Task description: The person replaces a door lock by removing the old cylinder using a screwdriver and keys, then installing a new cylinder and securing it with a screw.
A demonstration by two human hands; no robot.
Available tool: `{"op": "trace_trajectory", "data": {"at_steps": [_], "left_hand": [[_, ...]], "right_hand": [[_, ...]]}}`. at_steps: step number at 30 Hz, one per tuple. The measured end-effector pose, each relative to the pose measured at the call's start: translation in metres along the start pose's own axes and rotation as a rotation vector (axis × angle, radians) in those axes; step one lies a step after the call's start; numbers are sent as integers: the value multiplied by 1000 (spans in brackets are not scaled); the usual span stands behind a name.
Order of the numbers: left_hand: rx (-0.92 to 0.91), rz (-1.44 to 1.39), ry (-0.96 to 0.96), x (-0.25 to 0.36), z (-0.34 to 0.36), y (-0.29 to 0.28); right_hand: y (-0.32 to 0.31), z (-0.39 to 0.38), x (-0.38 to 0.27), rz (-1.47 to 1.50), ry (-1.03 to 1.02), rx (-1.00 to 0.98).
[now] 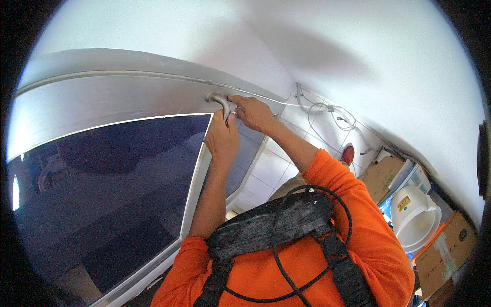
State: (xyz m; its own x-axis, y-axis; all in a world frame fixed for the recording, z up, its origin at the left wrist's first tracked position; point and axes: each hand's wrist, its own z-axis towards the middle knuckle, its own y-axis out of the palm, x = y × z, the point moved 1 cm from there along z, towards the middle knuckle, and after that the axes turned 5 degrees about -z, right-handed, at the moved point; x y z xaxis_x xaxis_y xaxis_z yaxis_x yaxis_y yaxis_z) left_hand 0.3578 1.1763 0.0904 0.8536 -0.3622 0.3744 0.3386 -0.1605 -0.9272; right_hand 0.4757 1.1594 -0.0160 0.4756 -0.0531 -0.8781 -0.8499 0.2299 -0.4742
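Observation:
A silver metal door (117, 93) with dark glass panels (102, 194) carries a curved tubular lever handle (217, 100). My left hand (222, 138) is closed around the lower length of that handle, with the thumb raised along it. Just to its right, my right hand (254, 113) has bent fingers at the door beside the handle's mount, the index finger reaching to the metal. Whatever small thing is between those fingertips is too small to make out.
A white wall (399, 87) meets a tiled floor (266, 163), where looped cables (332, 115) lie in the corner. My red shoe (348, 153) shows beyond my right arm. Cardboard boxes (442, 256) and a white plastic bucket (414, 217) crowd the right side.

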Motion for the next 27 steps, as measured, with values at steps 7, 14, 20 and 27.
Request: {"op": "trace_trajectory", "data": {"at_steps": [7,14,20,27], "left_hand": [[77,-28,-49,-13,17,8],[-165,34,30,-11,30,-28],[-52,-73,99,-9,14,-46],[222,-149,180,-66,-75,-33]], "right_hand": [[6,12,-7,60,5,-33],[7,9,1,0,10,-20],[0,9,-1,-53,86,28],[12,27,7,-109,114,26]]}}
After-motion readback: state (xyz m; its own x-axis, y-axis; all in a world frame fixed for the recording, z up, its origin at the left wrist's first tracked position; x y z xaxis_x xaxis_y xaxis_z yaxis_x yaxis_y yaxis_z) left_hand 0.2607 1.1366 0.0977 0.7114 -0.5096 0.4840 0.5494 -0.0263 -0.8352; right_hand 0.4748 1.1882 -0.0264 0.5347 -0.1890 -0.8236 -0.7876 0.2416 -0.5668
